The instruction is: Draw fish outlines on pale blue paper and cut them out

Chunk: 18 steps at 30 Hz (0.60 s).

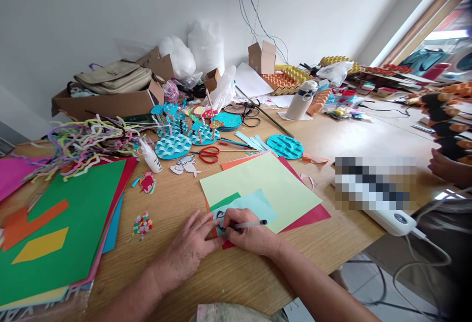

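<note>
My right hand (249, 231) grips a pen (250, 224), its tip on a light-blue paper (262, 204) where a dark outline drawing (220, 218) partly shows. The fingers cover some of the drawing. My left hand (193, 238) lies flat with fingers spread, its fingertips at the left edge of that paper. Beneath are a large pale-green sheet (265, 177), a bit of green paper (225, 200) and red sheets (308, 219). Beyond my hands lie red-handled scissors (209, 155), white fish cutouts (185, 166), a white glue bottle (151, 157) and two dotted colourful paper pieces (142, 225).
Coloured paper sheets (81, 214) are stacked at left, below tangled pipe cleaners (84, 140). Blue wavy paper crafts (173, 145) stand mid-table. A power strip (393, 219) lies at the right edge, near another person's hand (448, 167). A bottle (300, 101) and boxes (106, 101) stand behind.
</note>
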Motion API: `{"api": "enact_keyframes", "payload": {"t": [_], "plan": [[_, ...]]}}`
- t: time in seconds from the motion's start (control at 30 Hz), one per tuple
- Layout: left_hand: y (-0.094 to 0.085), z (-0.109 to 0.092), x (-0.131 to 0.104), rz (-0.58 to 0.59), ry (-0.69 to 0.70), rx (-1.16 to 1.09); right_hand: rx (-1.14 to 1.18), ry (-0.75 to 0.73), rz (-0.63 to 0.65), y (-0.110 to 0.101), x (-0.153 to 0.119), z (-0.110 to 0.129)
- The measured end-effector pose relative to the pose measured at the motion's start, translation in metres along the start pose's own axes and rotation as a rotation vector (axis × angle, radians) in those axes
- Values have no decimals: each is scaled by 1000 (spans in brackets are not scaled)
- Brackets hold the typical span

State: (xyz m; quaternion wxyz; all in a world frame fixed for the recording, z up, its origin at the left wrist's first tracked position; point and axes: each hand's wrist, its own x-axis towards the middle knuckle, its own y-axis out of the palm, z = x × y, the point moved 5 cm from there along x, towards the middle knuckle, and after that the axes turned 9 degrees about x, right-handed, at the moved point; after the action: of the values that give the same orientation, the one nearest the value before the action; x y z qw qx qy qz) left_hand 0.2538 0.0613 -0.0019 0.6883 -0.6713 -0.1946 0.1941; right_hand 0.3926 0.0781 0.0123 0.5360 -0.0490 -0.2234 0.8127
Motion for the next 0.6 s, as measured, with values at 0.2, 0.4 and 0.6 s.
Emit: {"api": "enact_keyframes", "payload": {"t": [0.2, 0.4, 0.6], "plan": [[4, 1, 0, -12, -1, -4, -22, 13, 6, 2, 0, -3], [7, 1, -2, -40, 3, -19, -18, 14, -3, 3, 0, -4], [7, 1, -2, -59, 6, -1, -37, -7, -23, 5, 0, -5]]}}
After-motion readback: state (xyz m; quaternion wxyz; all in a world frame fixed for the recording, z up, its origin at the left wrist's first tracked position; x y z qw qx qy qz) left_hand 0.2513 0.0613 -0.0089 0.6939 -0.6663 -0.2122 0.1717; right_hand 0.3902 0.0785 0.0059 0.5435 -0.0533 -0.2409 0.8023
